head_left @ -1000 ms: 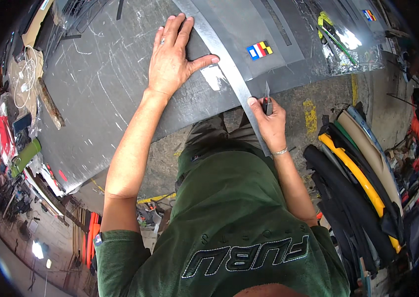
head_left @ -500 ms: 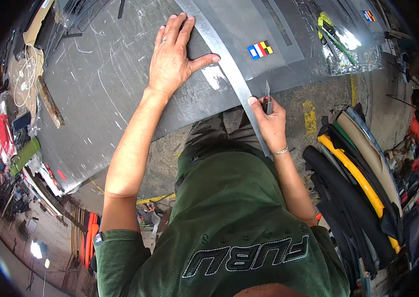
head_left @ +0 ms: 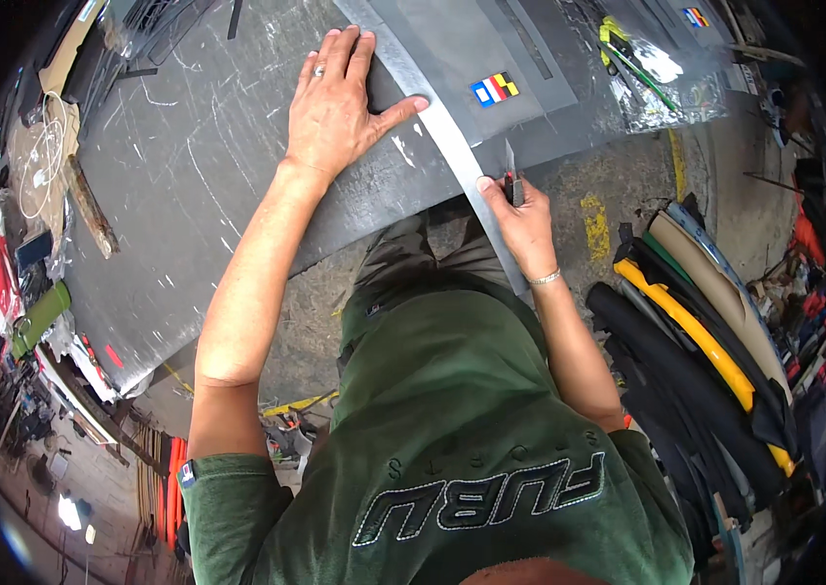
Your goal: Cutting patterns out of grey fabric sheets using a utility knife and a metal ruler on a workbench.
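A long metal straightedge (head_left: 450,144) lies aslant over the dark worktable (head_left: 208,156), its near end sticking out past the table's front edge. Spread flat, my left hand (head_left: 330,122) rests on the tabletop, with thumb and fingertips at the straightedge's left side. My right hand (head_left: 530,232) is closed around a utility knife (head_left: 513,185), blade pointing away from me, while its thumb touches the straightedge near the table edge. A dark grey sheet (head_left: 462,97) with a small colourful flag-like patch (head_left: 496,90) lies to the straightedge's right, partly under it.
Rolls of material (head_left: 706,341), black, yellow and beige, stand on the floor at right. A clear plastic piece (head_left: 676,102) with green-yellow tools is at the table's far right. On the left are a wooden stick (head_left: 91,210), a phone (head_left: 34,251) and a green roll (head_left: 42,317).
The whole view has shifted slightly, moving the table and its things a little left in the picture. Both hands keep nearly the same places along the straightedge.
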A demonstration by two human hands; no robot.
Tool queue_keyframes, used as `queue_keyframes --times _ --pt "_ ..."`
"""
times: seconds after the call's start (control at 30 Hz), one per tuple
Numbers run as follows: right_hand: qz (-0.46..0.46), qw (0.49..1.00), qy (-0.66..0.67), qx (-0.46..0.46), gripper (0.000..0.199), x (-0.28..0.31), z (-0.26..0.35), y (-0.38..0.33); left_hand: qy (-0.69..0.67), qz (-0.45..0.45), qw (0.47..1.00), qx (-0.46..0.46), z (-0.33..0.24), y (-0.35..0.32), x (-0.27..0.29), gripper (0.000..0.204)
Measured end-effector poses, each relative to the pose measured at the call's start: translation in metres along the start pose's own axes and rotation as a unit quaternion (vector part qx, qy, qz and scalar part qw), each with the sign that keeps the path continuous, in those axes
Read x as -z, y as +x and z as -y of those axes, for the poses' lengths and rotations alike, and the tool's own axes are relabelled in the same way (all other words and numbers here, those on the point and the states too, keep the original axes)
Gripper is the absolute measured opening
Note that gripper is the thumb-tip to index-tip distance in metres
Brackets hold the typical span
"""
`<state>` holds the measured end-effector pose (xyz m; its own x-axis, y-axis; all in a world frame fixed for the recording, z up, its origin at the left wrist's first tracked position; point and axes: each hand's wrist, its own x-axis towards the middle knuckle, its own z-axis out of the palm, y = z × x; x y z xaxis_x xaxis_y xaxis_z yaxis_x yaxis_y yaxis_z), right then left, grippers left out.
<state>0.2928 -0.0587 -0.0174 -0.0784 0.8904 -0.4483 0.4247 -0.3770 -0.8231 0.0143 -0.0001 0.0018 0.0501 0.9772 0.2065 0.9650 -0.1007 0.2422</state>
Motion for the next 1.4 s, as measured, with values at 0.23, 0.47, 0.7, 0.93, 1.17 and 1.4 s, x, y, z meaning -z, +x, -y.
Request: queue_keyframes --times 0.23,0.47,0.7,0.93,1.17,1.4 --pt "-0.008 0.999 -0.022 0.03 0.032 0.001 -0.007 0.008 0.067 0.012 0.998 -0.011 -0.005 0.006 0.002 0.109" --pt "0.027 0.997 0.052 0.047 0.032 -0.001 -0.017 0.015 0.057 0.134 0.989 0.038 -0.011 0.027 0.006 0.119" --pt "0.079 0.994 0.022 0.077 0.035 -0.002 -0.006 0.02 0.033 0.182 0.981 0.052 0.004 0.027 0.001 0.129" --pt "0.059 0.989 0.048 0.128 0.041 -0.01 -0.029 0.038 0.072 0.196 0.977 0.043 -0.002 0.036 0.004 0.133" --pt "0.054 0.991 0.036 0.115 0.043 -0.013 -0.034 0.041 0.055 0.236 0.968 0.061 0.0 0.036 0.006 0.138" --pt "0.063 0.993 0.04 0.089 0.042 -0.009 -0.034 0.042 0.07 0.244 0.964 0.077 -0.014 0.041 0.012 0.137"
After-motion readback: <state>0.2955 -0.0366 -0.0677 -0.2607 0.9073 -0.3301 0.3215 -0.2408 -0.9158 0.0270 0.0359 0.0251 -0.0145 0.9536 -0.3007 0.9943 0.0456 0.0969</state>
